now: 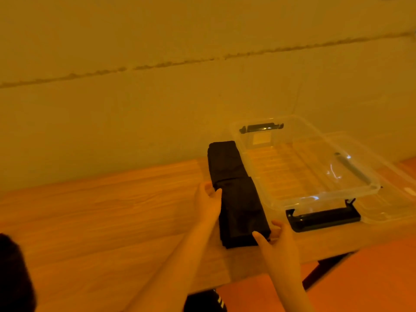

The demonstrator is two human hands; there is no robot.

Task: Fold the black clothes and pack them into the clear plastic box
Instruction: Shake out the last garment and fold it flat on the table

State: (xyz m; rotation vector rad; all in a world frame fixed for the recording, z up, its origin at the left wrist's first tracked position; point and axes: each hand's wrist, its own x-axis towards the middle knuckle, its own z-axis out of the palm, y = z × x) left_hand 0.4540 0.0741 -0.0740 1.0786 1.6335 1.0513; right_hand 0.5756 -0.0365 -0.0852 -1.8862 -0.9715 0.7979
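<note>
- Left hand [208,200] gripping far-left edge of folded black clothes [238,199].
- Right hand [275,238] pinching near corner.
- Sitting just right of both hands: clear plastic box [369,179].

Hidden and cut off

The left hand's [208,199] fingertips vanish under the folded black clothes [238,199]; a dark blurred shape [13,275] left of it is cropped.

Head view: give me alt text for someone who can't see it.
Two hands grip a folded black garment on a wooden table: the left hand at its left edge, the right hand at its near corner. An open clear plastic box sits just to its right, with no clothes inside.
</note>
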